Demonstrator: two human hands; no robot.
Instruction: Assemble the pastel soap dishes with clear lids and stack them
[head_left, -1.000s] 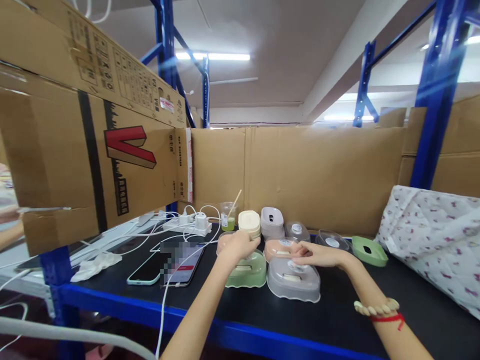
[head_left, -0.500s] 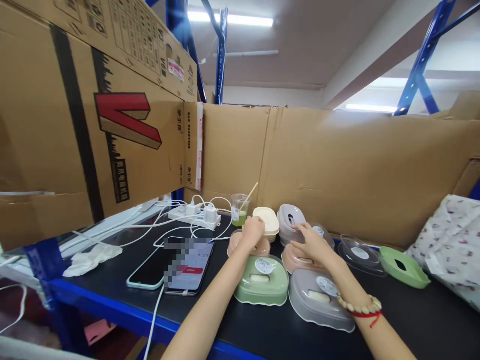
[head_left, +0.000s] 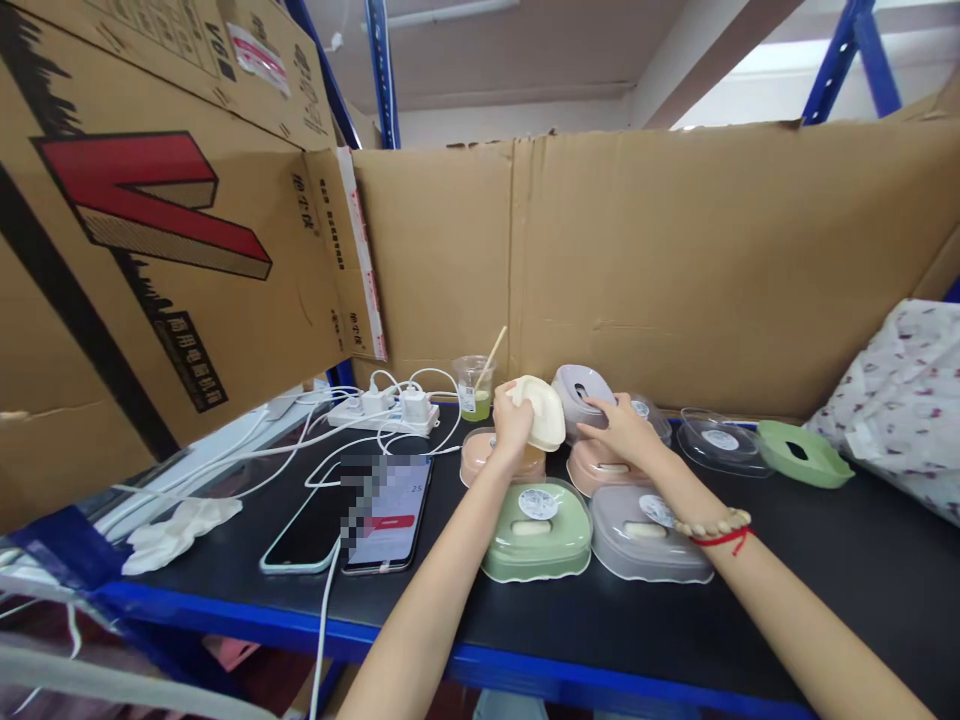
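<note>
My left hand [head_left: 515, 422] is closed on a cream plastic lid [head_left: 546, 412], which is tilted and raised above a clear-covered pink box [head_left: 480, 455]. My right hand [head_left: 624, 428] has its fingers and thumb at the right edge of a lilac-grey lid [head_left: 583, 382] with a dark slot; this lid sits on a stack of the same colour. Beneath that hand is another pink box [head_left: 589, 468]. Nearer me, a green box [head_left: 517, 550] and a grey box [head_left: 622, 560] stand side by side under clear covers with round stickers.
To the left lie two phones [head_left: 300, 535] and a white power strip [head_left: 341, 412] with cables. A cup of green drink [head_left: 480, 405] stands behind. Clear covers [head_left: 697, 440], a slotted green lid [head_left: 821, 462] and a patterned white bag [head_left: 907, 400] are on the right. Cardboard [head_left: 675, 280] walls the back.
My left hand has lifted and tilted the cream lid. My right hand stays at the lilac-grey lid. The view has tipped downward.
</note>
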